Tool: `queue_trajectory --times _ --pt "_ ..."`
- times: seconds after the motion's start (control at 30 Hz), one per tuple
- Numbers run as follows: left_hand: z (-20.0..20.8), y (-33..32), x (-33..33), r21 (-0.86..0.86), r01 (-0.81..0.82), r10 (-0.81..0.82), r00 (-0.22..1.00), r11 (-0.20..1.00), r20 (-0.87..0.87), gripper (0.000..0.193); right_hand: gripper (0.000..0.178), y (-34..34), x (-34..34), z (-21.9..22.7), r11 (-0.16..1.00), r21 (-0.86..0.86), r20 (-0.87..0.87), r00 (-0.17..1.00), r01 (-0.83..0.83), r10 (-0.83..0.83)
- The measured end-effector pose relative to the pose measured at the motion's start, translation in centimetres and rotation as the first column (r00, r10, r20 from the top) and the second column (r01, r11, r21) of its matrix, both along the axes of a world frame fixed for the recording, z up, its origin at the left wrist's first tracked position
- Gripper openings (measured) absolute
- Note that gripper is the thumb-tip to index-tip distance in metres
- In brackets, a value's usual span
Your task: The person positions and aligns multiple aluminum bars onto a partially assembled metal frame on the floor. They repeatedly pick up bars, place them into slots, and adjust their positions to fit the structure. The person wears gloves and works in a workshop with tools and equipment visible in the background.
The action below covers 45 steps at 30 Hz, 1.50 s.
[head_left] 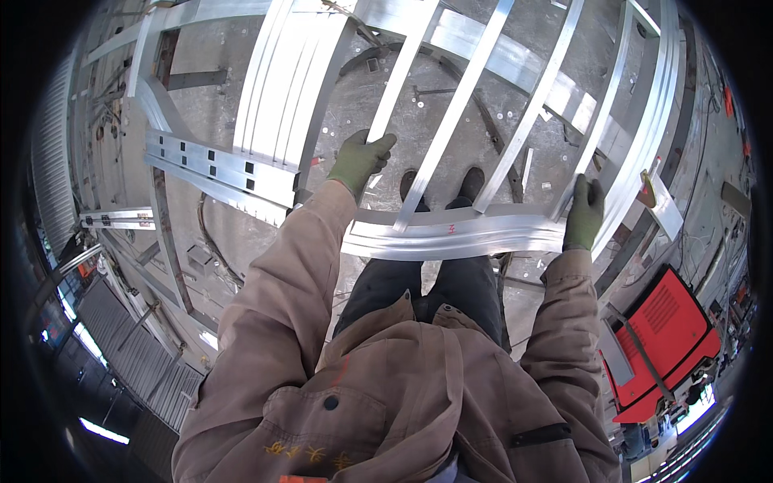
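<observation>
In front of me is a silver metal frame [459, 236] with several parallel slats [460, 105] running away from its curved near rail. My left hand [360, 163], in a green glove, is closed around the leftmost slat, a little beyond the near rail. At the right end of that rail, my right hand [584, 212], gloved the same way, wraps around a right-hand slat close to the corner. The fingers on the frame's far side are partly hidden. My shoes show on the floor through the gaps between slats.
Left of the frame stands a broad ribbed metal panel [294, 80], joined to a rail with square holes [211, 165]. Dark steel beams [171, 241] cross the concrete floor [213, 60]. A red panel [667, 342] lies at lower right. Scraps and a metal plate [666, 208] are nearby.
</observation>
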<state>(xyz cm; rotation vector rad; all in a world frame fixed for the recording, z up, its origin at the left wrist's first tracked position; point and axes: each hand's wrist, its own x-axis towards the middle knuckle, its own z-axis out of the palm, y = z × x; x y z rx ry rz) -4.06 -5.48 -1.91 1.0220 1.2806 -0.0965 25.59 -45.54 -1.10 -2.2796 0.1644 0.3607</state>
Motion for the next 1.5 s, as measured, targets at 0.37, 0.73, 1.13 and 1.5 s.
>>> queue_trajectory --times 0.37,0.73,1.13,1.5 --pt "1.0 1.1 -0.6 -0.053 0.049 -0.049 0.999 0.997 0.009 0.043 0.034 7.6 -16.9 5.3 0.892 0.057 -0.002 0.893 -0.449 0.450" --pt "-0.6 1.5 -2.3 0.081 0.142 -0.139 0.990 0.987 -0.037 0.054 0.095 18.6 -25.9 2.4 0.743 -0.041 -0.417 0.687 -0.668 0.595" --pt "0.9 0.1 -0.5 -0.054 -0.011 0.016 0.994 0.998 0.111 0.037 0.080 17.0 -25.9 0.5 0.819 -0.019 -0.329 0.777 -0.574 0.537" --pt "-1.5 0.2 -1.9 0.099 0.010 -0.015 0.999 0.995 0.049 0.041 0.079 17.1 -25.2 0.9 0.776 0.102 -0.309 0.721 -0.623 0.620"
